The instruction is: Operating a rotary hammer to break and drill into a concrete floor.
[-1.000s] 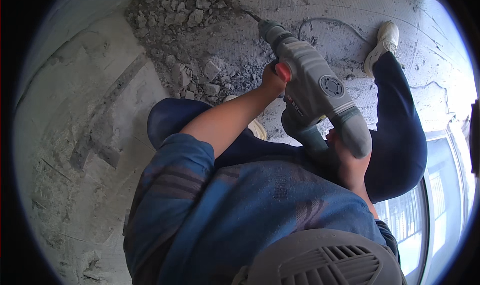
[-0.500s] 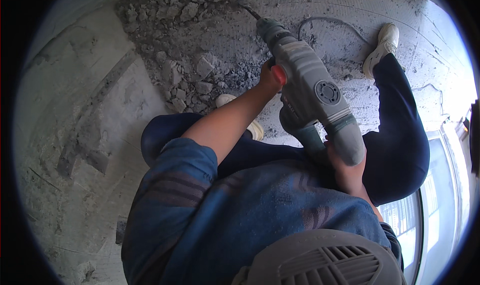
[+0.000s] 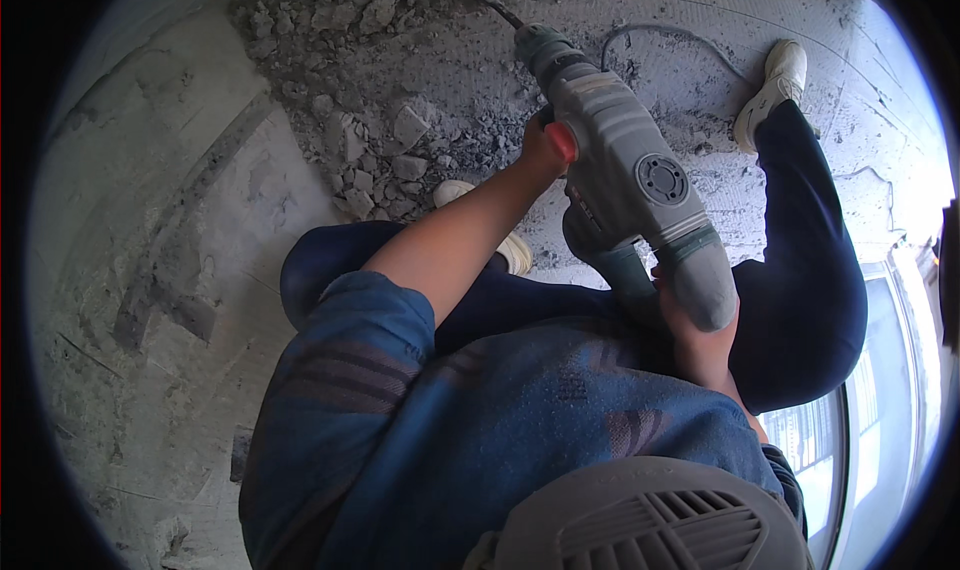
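Observation:
A grey-green rotary hammer lies slantwise across my lap, its dark chisel bit reaching the far floor among broken rubble. With my left hand I grip the side handle near its front; the handle's red end shows beside my fingers. At the back, my right hand is wrapped round the rear handle, partly covered by the grey housing. The bit's very tip is hard to make out against the dust and chips.
Broken concrete rubble is heaped left of the hammer. A grey cable curves over the scored floor toward my right shoe. A wall stands at the left, and a bright window at the right.
The hammer has shifted very slightly to the right with both hands still on it. My right foot and knee have moved a little the same way.

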Tool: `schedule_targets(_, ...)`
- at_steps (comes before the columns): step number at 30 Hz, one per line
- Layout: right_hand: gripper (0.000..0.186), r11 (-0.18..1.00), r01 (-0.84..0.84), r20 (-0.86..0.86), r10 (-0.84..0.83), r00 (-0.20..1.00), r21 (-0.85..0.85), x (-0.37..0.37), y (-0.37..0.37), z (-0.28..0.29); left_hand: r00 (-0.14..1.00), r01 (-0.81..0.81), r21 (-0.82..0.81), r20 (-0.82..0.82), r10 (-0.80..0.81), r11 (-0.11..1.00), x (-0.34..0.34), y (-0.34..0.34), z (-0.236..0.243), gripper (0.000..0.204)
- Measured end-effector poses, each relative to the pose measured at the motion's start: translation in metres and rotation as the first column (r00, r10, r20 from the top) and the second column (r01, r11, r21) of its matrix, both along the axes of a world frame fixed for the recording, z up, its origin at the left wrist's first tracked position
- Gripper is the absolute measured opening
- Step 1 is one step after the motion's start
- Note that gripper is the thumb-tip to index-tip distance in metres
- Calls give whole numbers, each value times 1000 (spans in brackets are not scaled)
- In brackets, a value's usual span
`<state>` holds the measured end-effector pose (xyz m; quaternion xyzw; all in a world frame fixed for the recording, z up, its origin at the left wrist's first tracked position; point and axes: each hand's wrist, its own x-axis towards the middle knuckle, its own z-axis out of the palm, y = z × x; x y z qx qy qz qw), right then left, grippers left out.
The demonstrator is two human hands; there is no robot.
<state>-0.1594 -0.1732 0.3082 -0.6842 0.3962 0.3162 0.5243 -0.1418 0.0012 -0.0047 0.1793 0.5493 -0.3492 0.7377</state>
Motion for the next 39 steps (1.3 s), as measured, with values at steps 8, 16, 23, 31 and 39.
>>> schedule_targets(8,38,992,118,-43,-116,992,54,-8,0,-1,998,32,-3,59,-32,999,2,7,14,47)
schedule_targets(16,45,990,3,200,-31,979,138,-7,-3,8,968,-195,-294,97,232,936,-35,11,-20,49)
schedule_targets(23,50,971,129,166,-164,972,202,-18,0,4,979,73,-84,196,-55,994,-31,23,-15,48)
schedule_targets(31,49,978,141,142,-163,976,154,-4,12,4,814,426,130,377,-442,895,-1,-38,21,48)
schedule_targets(39,44,954,181,197,-230,953,238,-8,11,7,731,468,203,459,-506,860,8,-55,39,48)
